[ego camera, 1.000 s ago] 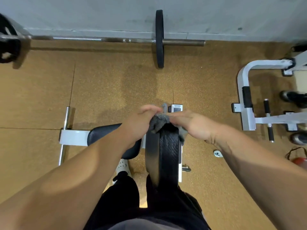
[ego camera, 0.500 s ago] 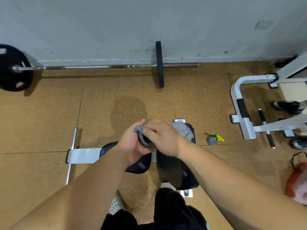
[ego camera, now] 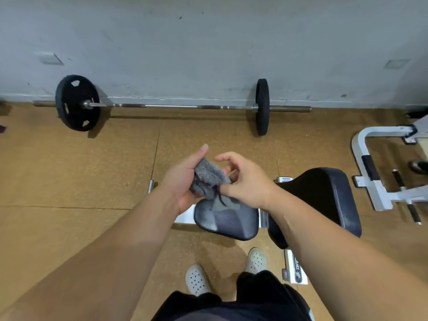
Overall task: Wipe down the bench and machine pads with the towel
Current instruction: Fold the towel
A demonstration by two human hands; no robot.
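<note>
A grey towel (ego camera: 209,179) is bunched between both hands, held in the air above the bench. My left hand (ego camera: 185,179) cups it from the left, thumb up. My right hand (ego camera: 243,179) pinches its lower right edge with loosely curled fingers. Below the hands is the small black seat pad (ego camera: 229,222) of the bench; a corner of the towel hangs just over it. The larger black back pad (ego camera: 324,195) stands to the right, partly hidden by my right forearm. The bench's white frame (ego camera: 183,217) shows under the pads.
A barbell (ego camera: 176,106) with black plates lies along the grey wall at the back. A white machine frame (ego camera: 379,181) with black grips stands at the right edge. My feet in white perforated shoes (ego camera: 196,279) stand on the cork-coloured floor near the bench.
The hands have lifted the towel off the back pad and drawn it left over the seat pad. The view has swung left and pulled back, so the whole barbell shows.
</note>
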